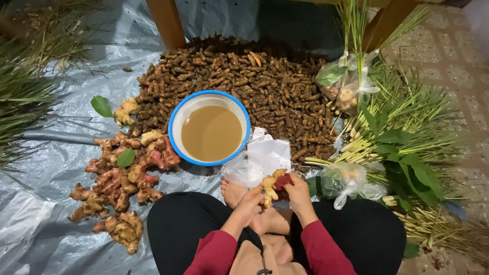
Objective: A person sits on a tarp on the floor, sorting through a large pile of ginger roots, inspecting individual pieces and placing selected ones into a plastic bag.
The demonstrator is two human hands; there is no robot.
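item: one knobbly pale-yellow ginger piece (268, 186), held above the person's bare feet, close in front of the lap. left hand (250, 199) is wrapped around its lower end; right hand (295, 191) is clamped on its right side, where a dark red patch shows. the two hands sit close together on it.

just beyond: one crumpled clear plastic bag (260, 160), thin and glossy. one round enamel basin (209, 127), white with blue rim, holding cloudy brown water.

left: one heap of pinkish-tan galangal and ginger roots (119, 175), lumpy, with two green leaves on it.

behind: one large pile of small brown finger-shaped rhizomes (254, 86).

right: lemongrass stalks (402, 137), uncounted, and two knotted plastic bags of greens (344, 181).

all on a grey plastic tarp (46, 173) on the floor.
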